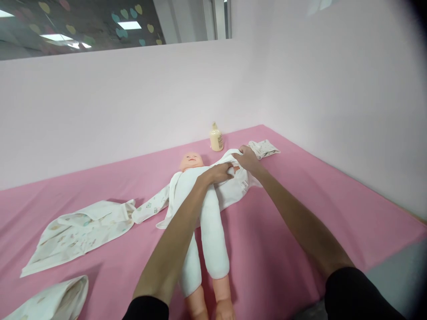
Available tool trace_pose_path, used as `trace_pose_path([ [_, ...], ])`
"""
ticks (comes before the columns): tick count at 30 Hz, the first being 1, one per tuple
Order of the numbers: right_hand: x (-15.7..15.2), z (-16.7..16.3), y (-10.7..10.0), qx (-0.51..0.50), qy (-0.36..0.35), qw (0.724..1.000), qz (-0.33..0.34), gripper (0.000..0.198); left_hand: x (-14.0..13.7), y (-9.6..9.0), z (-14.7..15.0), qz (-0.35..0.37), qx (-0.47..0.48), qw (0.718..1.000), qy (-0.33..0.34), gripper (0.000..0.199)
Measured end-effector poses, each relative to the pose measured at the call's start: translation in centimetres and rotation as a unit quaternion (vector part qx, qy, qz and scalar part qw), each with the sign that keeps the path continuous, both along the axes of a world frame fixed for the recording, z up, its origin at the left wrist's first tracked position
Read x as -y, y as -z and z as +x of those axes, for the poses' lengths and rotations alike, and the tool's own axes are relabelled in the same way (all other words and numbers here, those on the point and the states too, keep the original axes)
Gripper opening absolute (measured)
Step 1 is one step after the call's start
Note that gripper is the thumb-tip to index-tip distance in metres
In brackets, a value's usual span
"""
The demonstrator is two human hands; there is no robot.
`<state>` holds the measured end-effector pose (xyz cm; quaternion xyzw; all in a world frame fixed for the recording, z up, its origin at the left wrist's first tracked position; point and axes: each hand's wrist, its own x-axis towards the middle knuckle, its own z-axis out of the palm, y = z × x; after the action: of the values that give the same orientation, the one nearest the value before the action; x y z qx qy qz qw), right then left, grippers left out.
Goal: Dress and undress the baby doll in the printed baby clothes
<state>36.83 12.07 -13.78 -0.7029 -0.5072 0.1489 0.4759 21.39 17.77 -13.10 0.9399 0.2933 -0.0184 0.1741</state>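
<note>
A baby doll (191, 161) lies on its back on a pink mat, its feet toward me. It has white leggings (215, 240) and a white baby shirt (233, 191) spread about its torso. A patterned sleeve (155, 202) covers the arm on the left. My left hand (218, 172) reaches across the doll's chest, its fingers curled on the shirt beside a bit of skin-coloured doll arm. My right hand (248, 159) pinches the upper edge of the shirt at the shoulder on the right. Part of that doll arm is hidden by cloth and fingers.
A yellowish pump bottle (216, 138) stands behind the doll near the wall. Folded patterned cloth (265, 149) lies at the right rear. Another patterned garment (83, 229) lies at left, and a rolled one (56, 298) at front left. The pink mat (283, 222) meets walls behind and at right.
</note>
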Motion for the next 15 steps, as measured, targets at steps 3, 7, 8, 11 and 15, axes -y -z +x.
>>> trace_pose_path([
  [3,0.1,0.0,-0.1,-0.004,0.006,1.0,-0.009,0.029,-0.4,-0.5,-0.4,-0.046,-0.012,0.999,0.001,0.055],
  [7,0.4,-0.2,-0.4,-0.003,-0.006,1.0,-0.02,0.029,-0.5,-0.6,-0.3,-0.054,-0.026,0.998,0.016,0.05],
  [8,0.6,-0.3,-0.5,0.0,-0.012,1.0,-0.026,0.029,-0.6,-0.5,-0.2,-0.046,-0.036,0.998,0.015,0.05],
  [11,0.9,-0.5,-0.9,0.0,-0.025,0.999,-0.039,0.031,-0.6,0.0,0.1,0.026,-0.069,0.997,0.022,0.052],
  [15,0.8,-1.0,-0.8,0.008,-0.019,0.999,-0.044,0.029,-0.1,0.8,0.4,0.112,-0.058,0.992,0.019,0.042],
])
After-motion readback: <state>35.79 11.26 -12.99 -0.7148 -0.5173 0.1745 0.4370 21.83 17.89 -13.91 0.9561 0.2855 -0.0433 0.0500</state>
